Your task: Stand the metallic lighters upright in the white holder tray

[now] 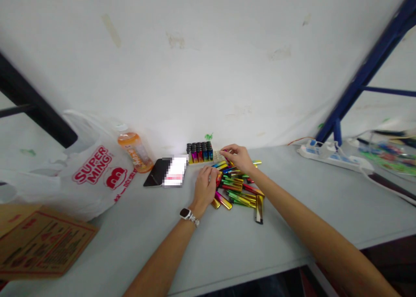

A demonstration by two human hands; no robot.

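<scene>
Shiny, multicoloured lighters [242, 198] lie in a loose pile on the grey table. Behind the pile, several lighters with black tops [200, 153] stand upright in rows in a pale tray [218, 156], whose right part shows bare holes. My left hand [205, 185], with a watch above the wrist, is curled at the pile's left side, its fingers closed around a red and yellow lighter [219, 179]. Over the tray's right end my right hand [239, 158] is closed in a pinch on a lighter, mostly hidden by the fingers, with a little purple showing.
A phone with a lit screen [178, 172] lies beside a dark device [157, 172] left of the tray. Farther left stand an orange drink bottle [135, 152], a white plastic bag [94, 175] and a cardboard box [48, 240]. A power strip [331, 156] lies at right near a blue frame [364, 67].
</scene>
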